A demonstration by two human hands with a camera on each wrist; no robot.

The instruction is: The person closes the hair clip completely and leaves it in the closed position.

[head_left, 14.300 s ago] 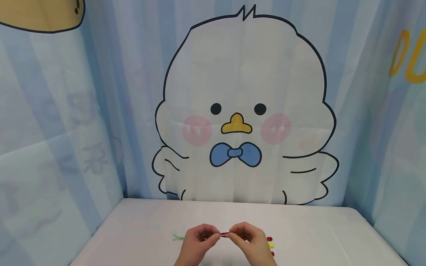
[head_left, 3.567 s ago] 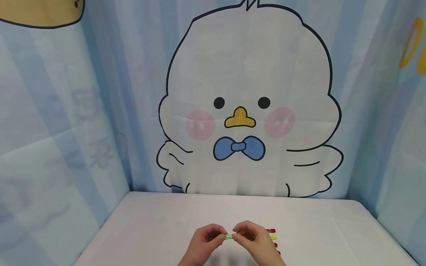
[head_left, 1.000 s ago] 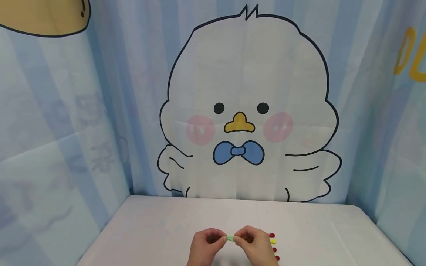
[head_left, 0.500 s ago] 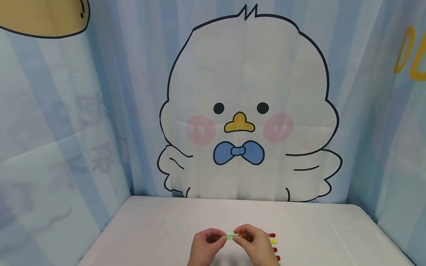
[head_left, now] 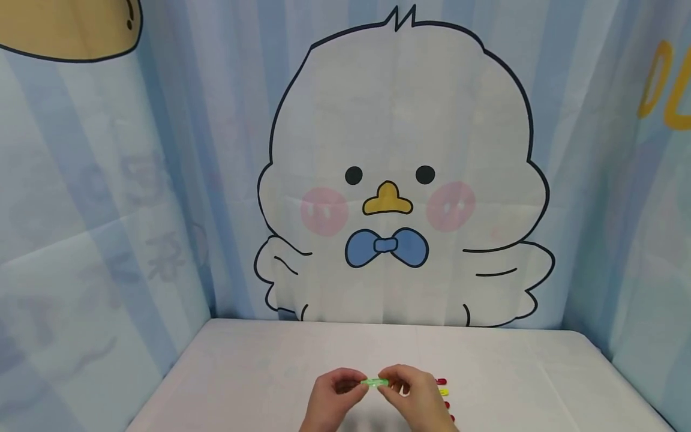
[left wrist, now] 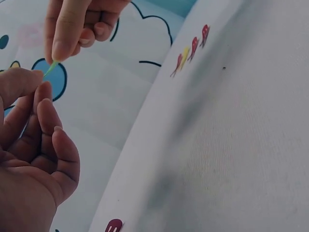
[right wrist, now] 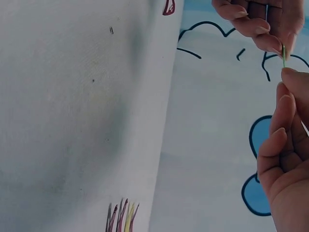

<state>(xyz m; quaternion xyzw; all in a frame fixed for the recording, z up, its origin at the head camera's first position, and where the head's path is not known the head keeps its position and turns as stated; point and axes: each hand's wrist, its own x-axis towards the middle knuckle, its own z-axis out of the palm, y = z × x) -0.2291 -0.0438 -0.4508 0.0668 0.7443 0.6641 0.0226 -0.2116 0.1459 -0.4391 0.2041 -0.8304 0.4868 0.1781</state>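
Note:
A small green snap hair clip (head_left: 373, 382) spans the gap between the two hands, raised above the white table. My left hand (head_left: 332, 397) pinches one end between thumb and index finger. At the other end, my right hand (head_left: 414, 395) grips with thumb and fingertips. From the left wrist the clip (left wrist: 50, 69) looks like a thin green sliver, mostly covered by the fingers. The right wrist view shows the same clip (right wrist: 284, 55) edge-on.
Several hair clips, red ones and a yellow clip (head_left: 444, 392), lie in a row right of my right hand. A separate red clip (left wrist: 114, 225) lies on the table (head_left: 259, 360), low in the left wrist view. A striped cartoon curtain (head_left: 227, 180) stands behind.
About fourteen seconds ago both hands held a red clip, with something green on the table at left; now they hold the green clip. The row at right has gained a red clip.

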